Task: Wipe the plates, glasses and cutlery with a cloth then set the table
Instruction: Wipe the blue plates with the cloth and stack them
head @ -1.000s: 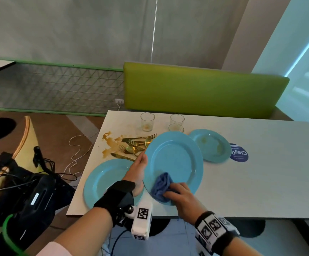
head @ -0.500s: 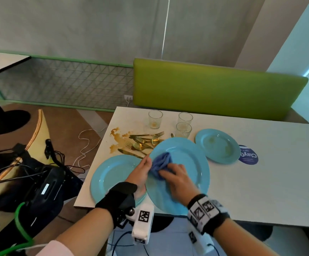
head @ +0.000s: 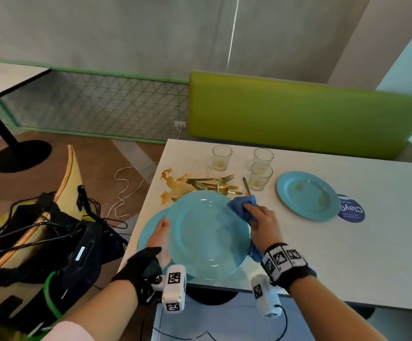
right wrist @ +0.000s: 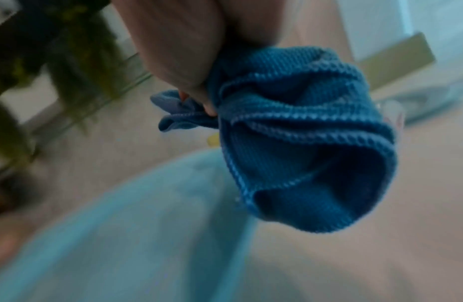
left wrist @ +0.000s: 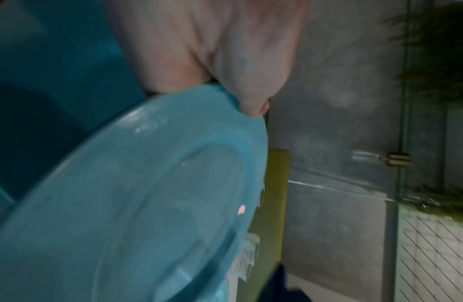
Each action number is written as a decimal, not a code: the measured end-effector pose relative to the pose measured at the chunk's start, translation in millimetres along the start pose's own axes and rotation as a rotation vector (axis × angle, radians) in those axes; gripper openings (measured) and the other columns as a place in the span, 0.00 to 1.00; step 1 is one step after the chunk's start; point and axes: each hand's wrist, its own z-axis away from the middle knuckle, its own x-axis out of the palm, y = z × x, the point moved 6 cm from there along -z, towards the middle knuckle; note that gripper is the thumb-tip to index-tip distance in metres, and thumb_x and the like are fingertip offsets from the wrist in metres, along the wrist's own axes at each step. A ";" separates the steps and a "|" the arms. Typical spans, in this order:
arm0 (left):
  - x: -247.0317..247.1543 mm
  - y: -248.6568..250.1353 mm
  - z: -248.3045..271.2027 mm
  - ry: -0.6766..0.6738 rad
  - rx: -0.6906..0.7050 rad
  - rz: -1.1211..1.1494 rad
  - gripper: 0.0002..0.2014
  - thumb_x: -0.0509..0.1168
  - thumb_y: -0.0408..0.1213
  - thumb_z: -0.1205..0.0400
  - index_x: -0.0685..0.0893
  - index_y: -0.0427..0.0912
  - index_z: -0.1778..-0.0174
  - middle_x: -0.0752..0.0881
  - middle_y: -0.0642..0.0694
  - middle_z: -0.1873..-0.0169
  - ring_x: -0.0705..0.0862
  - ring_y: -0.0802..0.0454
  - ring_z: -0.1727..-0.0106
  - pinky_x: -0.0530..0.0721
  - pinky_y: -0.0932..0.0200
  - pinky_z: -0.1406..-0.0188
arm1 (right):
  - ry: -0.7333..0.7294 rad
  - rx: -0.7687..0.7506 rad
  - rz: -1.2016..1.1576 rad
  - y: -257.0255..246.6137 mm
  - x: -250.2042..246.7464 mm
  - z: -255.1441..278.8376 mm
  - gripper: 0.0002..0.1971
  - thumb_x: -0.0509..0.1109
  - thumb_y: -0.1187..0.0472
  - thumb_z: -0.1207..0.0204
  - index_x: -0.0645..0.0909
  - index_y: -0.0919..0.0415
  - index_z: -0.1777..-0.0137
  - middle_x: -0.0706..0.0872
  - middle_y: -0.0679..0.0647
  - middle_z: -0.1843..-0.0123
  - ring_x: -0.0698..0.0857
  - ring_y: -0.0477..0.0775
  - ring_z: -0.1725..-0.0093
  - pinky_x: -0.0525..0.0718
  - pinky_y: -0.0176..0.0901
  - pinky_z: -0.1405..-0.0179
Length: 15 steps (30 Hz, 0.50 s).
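Note:
My left hand grips the left rim of a large light-blue plate, held tilted above the table's near-left corner; in the left wrist view the thumb lies on the plate rim. My right hand clutches a bunched blue cloth at the plate's right rim; the right wrist view shows the cloth wadded in the fingers. Under the held plate lies a second blue plate. A third, stained plate sits to the right. Gold cutlery and three glasses stand behind.
A brown spill stains the white table at its left edge. A round blue sticker lies beside the right plate. A green bench back runs behind the table. Black gear and cables sit on the floor at the left.
The cloth has swept from the plate's lower middle, up across its left part, over to the right rim. The plate now tilts flatter, and my left hand has shifted lower on its rim.

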 end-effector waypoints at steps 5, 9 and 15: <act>-66.3 -2.9 -28.0 0.252 -0.052 -0.145 0.20 0.48 0.47 0.13 0.73 0.40 0.31 0.79 0.38 0.35 0.81 0.39 0.40 0.79 0.45 0.40 | -0.070 0.175 -0.089 -1.7 4.4 -5.5 0.24 0.64 0.74 0.26 0.76 0.60 0.30 0.81 0.62 0.36 0.76 0.62 0.35 0.65 0.32 0.43; -90.3 -2.0 -37.6 0.319 -0.072 -0.300 0.25 0.46 0.49 0.12 0.67 0.37 0.24 0.73 0.35 0.27 0.77 0.34 0.31 0.76 0.47 0.32 | -0.055 0.264 -0.141 -4.6 6.4 -4.3 0.23 0.64 0.74 0.26 0.76 0.61 0.30 0.80 0.61 0.35 0.77 0.61 0.34 0.63 0.26 0.44; -100.1 1.4 -50.4 0.334 -0.001 -0.612 0.25 0.48 0.43 0.12 0.72 0.26 0.30 0.76 0.28 0.32 0.75 0.34 0.31 0.71 0.51 0.36 | -0.081 0.328 -0.138 -5.2 12.3 0.2 0.23 0.63 0.71 0.25 0.76 0.57 0.30 0.81 0.60 0.35 0.78 0.59 0.36 0.67 0.33 0.43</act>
